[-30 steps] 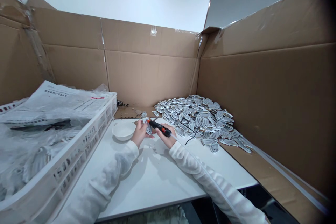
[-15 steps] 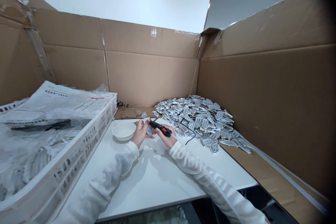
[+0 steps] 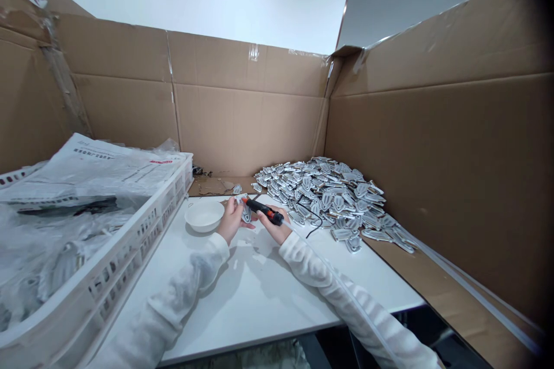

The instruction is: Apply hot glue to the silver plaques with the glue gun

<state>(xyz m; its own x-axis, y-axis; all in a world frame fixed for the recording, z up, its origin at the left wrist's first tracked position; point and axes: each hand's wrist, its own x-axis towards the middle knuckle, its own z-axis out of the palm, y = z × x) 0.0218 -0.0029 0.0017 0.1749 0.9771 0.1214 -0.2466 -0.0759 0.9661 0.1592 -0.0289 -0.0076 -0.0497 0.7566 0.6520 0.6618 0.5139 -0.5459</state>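
Note:
In the head view, my left hand [image 3: 231,221] grips a small white-and-grey flat piece [image 3: 246,214], much like those heaped behind. My right hand [image 3: 276,227] is wrapped round a black and orange hot glue gun [image 3: 267,211]. Its orange tip points left and is at the piece; whether it touches cannot be made out. From the tool's rear a long pale glue stick [image 3: 320,262] runs down along my right sleeve. Beside my left hand stands a shallow white bowl [image 3: 205,217].
A large heap of similar white-and-grey pieces [image 3: 324,190] lies at the back right, with a black cord [image 3: 314,228] before it. On the left stands a white plastic crate [image 3: 142,236] with bags and a printed sheet [image 3: 116,164]. Cardboard walls [image 3: 251,121] surround the white table [image 3: 259,305].

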